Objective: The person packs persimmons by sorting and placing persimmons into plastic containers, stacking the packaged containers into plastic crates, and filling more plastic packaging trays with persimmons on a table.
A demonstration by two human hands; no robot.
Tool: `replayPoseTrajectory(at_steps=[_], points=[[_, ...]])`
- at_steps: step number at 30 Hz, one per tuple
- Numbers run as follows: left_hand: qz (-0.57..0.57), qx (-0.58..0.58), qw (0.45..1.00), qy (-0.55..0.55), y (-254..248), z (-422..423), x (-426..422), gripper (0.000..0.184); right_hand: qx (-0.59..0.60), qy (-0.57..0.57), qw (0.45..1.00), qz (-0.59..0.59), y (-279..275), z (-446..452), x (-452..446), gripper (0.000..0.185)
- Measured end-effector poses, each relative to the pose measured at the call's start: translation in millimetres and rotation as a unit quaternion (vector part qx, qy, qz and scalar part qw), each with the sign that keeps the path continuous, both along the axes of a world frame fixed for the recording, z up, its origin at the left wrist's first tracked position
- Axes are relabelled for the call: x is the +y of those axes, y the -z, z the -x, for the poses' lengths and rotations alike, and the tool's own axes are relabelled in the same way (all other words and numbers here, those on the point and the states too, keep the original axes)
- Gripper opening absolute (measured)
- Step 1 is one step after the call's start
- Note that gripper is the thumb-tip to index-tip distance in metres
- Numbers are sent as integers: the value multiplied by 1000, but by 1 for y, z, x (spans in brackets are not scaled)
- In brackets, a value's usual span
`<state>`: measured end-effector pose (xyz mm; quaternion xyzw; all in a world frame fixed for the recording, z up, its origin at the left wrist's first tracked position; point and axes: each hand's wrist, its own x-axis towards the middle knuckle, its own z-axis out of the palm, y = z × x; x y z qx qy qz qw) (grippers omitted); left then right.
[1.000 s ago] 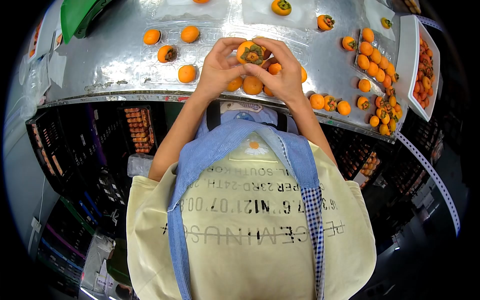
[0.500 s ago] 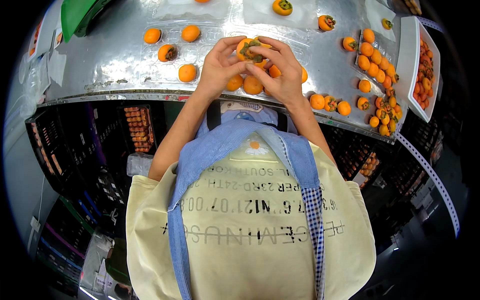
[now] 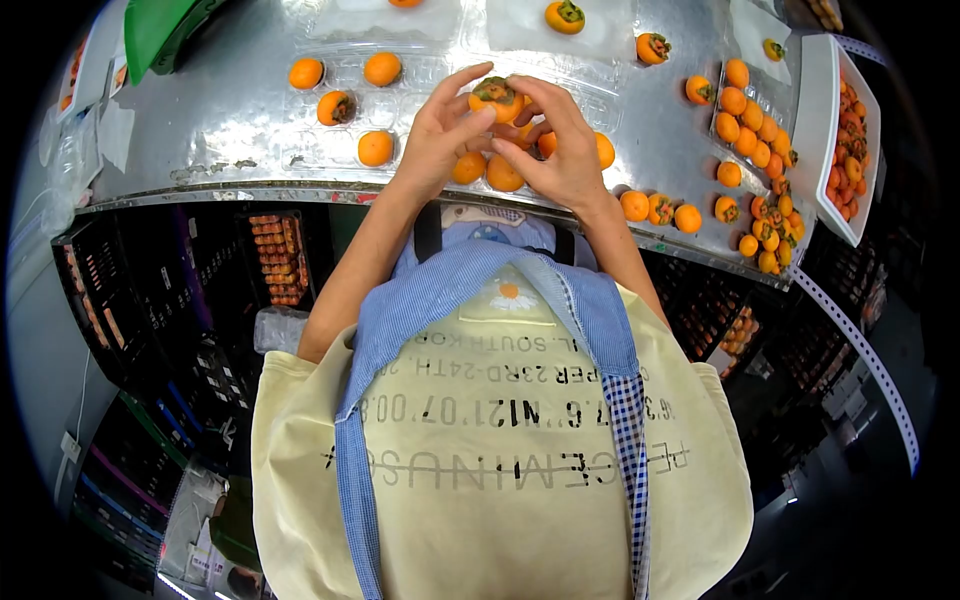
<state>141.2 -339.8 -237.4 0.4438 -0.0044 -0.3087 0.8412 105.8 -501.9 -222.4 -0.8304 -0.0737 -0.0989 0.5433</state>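
An orange persimmon (image 3: 497, 106) with a green-brown leafy cap is held up between my two hands over the metal table. My left hand (image 3: 437, 140) grips it from the left, thumb below and index finger stretched along the top. From the other side, the bent fingers of my right hand (image 3: 563, 142) press on its cap edge, the thumb pointing inward beneath. Just under the hands lie more persimmons (image 3: 505, 172), partly hidden by the fingers. To the left, several loose persimmons (image 3: 375, 148) rest on clear plastic trays (image 3: 440, 75).
The metal table (image 3: 235, 130) curves ahead of me. At the right stand a packed row of persimmons (image 3: 745, 130) and a white crate (image 3: 815, 130) of smaller orange-red fruit. A green bin (image 3: 160, 35) is at the back left. Stacked dark crates (image 3: 275, 258) sit under the table.
The persimmon has turned in my hands, its cap now tipped up and away where it faced me before. The left fingers have straightened and the right fingers have shifted along the fruit.
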Motion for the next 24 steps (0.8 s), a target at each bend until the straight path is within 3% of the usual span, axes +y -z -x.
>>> replayPoseTrajectory(at_steps=[4, 7, 10, 12, 16, 19, 24], points=[[-51, 17, 998, 20, 5, 2, 0, 40, 14, 14, 1000, 16, 8, 0, -1, 48], [-102, 28, 992, 72, 11, 2, 4, 39, 108, 12, 994, -4, 6, 2, -4, 48], [-127, 7, 989, 81, 7, 1, 3, 38, 227, 39, 951, -207, 20, 5, -2, 48], [-132, -35, 990, 34, -2, 4, -3, 36, 242, 36, 942, -231, 21, 4, -2, 47], [-116, 3, 993, 28, 10, 1, 3, 34, 216, 40, 942, -255, 20, 4, 2, 48], [-52, 109, 993, 13, 11, -1, 6, 35, 221, 50, 960, -164, 9, 2, 0, 49], [-20, 169, 985, 17, 13, -2, 9, 44, 69, 2, 994, 79, -2, -2, -4, 47]])
